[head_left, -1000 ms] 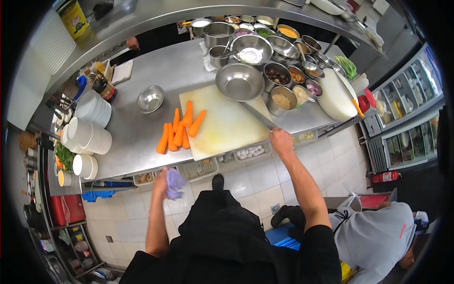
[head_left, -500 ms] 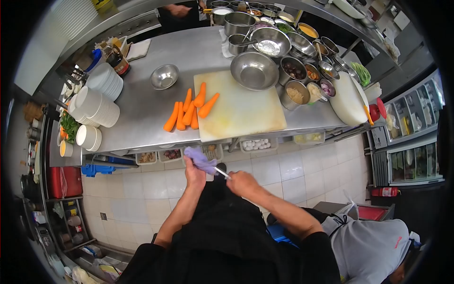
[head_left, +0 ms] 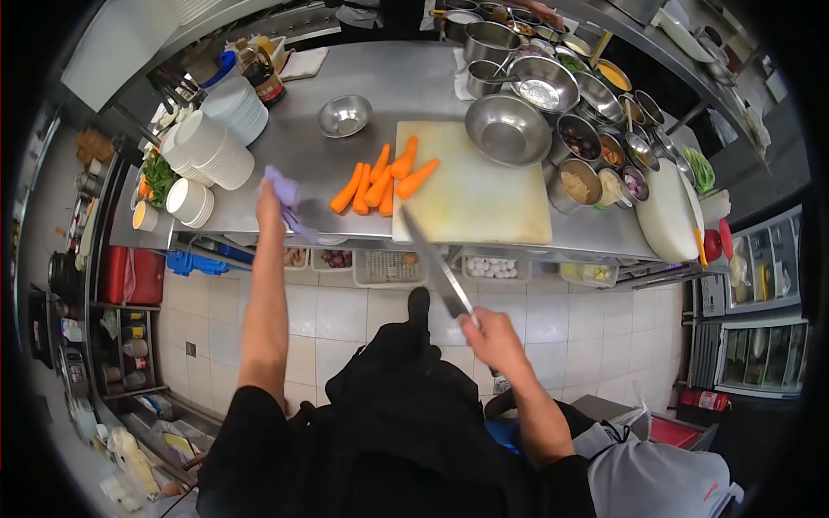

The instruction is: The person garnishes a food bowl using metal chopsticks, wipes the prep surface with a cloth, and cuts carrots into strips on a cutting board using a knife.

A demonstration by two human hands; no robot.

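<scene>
My left hand [head_left: 269, 207] is closed on a purple cloth [head_left: 288, 200] at the front edge of the steel counter, left of the carrots. My right hand [head_left: 496, 341] grips the handle of a large knife [head_left: 439, 274], in front of the counter. The blade points up and to the left, its tip near the front left edge of the white cutting board [head_left: 484, 211]. Several peeled orange carrots [head_left: 377, 187] lie at the board's left side, some on it and some on the counter. A wide steel bowl [head_left: 508, 129] rests on the board's back right corner.
A small steel bowl [head_left: 344, 116] stands behind the carrots. White bowls [head_left: 211, 151] are stacked at the left. Pots and food containers [head_left: 574, 186] crowd the right. Baskets [head_left: 390, 268] sit below the counter. A person in grey [head_left: 656, 479] is at the lower right; others stand behind the counter.
The knife and cloth, together half a second ago, are now apart. My left hand has moved left and up with the cloth; my right hand has moved right with the knife. The view has shifted.
</scene>
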